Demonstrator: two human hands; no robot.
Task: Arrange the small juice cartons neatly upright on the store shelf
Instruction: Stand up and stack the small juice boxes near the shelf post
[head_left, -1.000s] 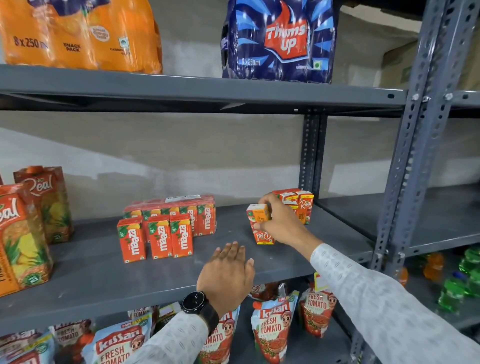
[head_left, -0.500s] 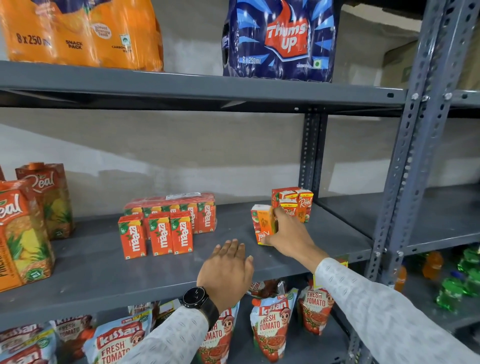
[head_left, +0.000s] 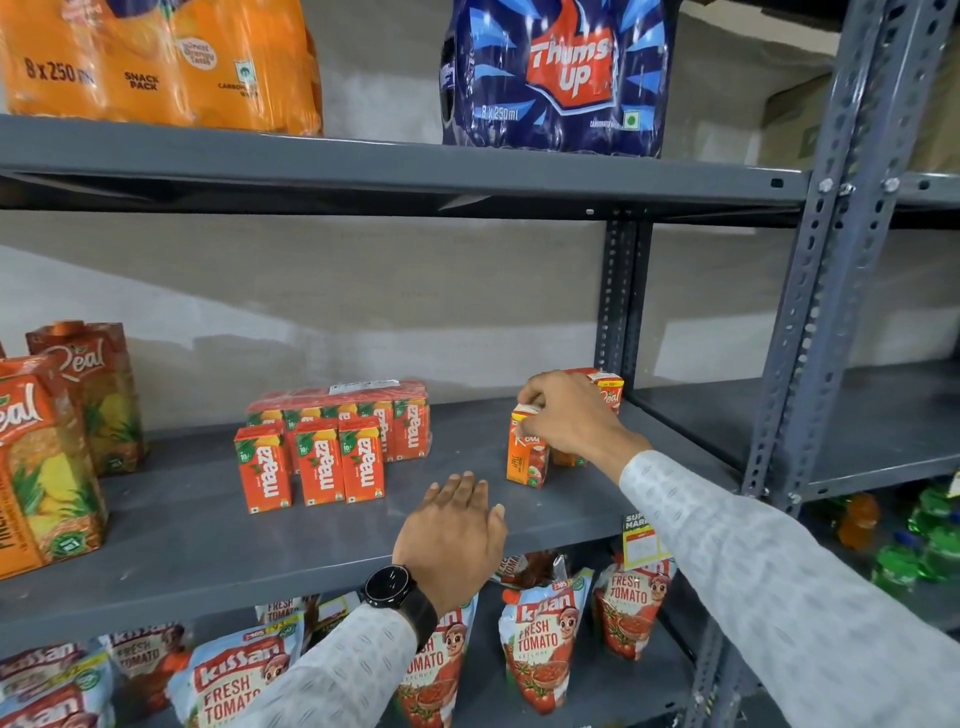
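Your grey painted-metal shelf (head_left: 182, 540) carries a glossy shrink-wrapped pack (head_left: 363, 415) of boxy Maaza cartons, three loose ones (head_left: 311, 462) upright in front. Your right hand (head_left: 566, 415) has its fingers (head_left: 524, 400) closed on the top of an upright small Real carton (head_left: 525, 457) standing on the shelf. Your left hand (head_left: 452, 535) hovers flat, fingers spread.

The shelf (head_left: 208, 540) is plain grey. The small juice cartons (head_left: 319, 462) are orange-red with white lettering. The tall cartons (head_left: 41, 462) at its left edge are orange with yellow fruit. Both sleeves (head_left: 779, 587) are white, finely patterned; the watch (head_left: 389, 584) is black.
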